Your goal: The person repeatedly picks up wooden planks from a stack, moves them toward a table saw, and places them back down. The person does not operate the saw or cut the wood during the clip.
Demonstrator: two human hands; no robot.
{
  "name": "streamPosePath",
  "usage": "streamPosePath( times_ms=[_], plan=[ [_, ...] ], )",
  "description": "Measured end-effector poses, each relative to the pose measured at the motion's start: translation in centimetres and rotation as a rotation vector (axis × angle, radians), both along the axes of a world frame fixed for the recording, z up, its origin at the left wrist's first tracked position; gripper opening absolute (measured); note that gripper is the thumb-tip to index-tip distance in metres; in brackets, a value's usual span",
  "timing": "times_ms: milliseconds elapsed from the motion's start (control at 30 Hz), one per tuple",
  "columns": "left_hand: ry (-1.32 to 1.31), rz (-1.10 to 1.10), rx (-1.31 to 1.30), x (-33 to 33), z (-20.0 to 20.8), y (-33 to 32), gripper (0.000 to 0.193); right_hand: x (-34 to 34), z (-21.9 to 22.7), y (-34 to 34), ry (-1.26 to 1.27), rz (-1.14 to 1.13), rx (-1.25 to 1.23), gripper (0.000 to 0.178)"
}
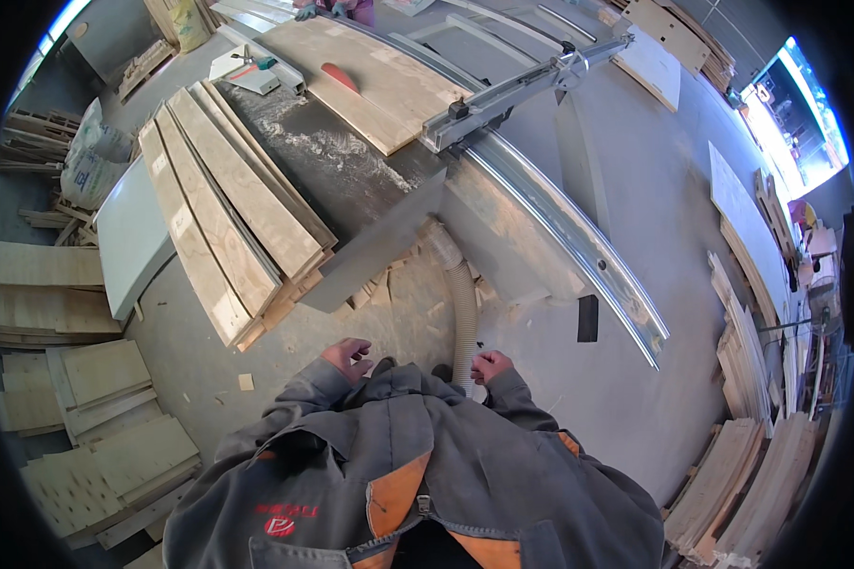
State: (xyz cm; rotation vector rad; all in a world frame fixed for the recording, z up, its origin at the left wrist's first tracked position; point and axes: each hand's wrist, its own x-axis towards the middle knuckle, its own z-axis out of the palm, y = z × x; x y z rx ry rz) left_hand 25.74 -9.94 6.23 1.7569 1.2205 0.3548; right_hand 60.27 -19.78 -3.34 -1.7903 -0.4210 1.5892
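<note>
My left hand (348,357) hangs before my waist, its fingers loosely bent and apart, holding nothing that I can see. On the other side of my body, my right hand (490,365) is also loosely curled with nothing visible in it. Neither touches the saw table (327,156) ahead. Long plywood strips (242,213) lie stacked on its left side, their near ends toward me. Farther back a wide plywood panel (394,71) lies flat, with a red blade-shaped piece (340,78) standing up from it. Sawdust covers the dark tabletop.
A ribbed hose (463,318) runs down under the table close to my right hand. Metal rails (579,251) and a fence (503,95) extend right. A co-worker's gloved hand (306,11) shows at the far end. Boards (104,389) are piled left, more boards (745,474) right.
</note>
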Motion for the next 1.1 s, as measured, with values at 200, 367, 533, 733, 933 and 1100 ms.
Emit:
streamPosePath(
  times_ms=[200,367,533,733,933,1100],
  plan=[
    [0.039,-0.011,-0.041,1.0,0.7,0.1,0.036,1.3,-0.2,1.1,0.033,-0.087,0.018,0.022],
    [0.054,-0.021,-0.041,1.8,0.6,-0.1,0.036,2.9,-0.6,1.9,0.044,-0.112,0.004,0.025],
    [0.064,-0.014,-0.05,2.0,0.2,-0.2,0.038,4.4,-1.0,3.9,0.094,-0.234,0.009,0.02],
    [0.083,-0.001,-0.081,2.5,0.5,0.0,0.039,6.5,-4.6,7.1,-0.047,-0.16,0.184,0.021],
    [0.074,-0.011,-0.07,3.0,0.0,-0.1,0.038,9.8,-4.8,10.1,0.35,-0.092,0.417,0.032],
    [0.086,0.024,-0.105,3.4,-0.7,-0.6,0.039,9.8,-3.8,14.0,0.181,-0.223,0.22,0.041]
  ],
)
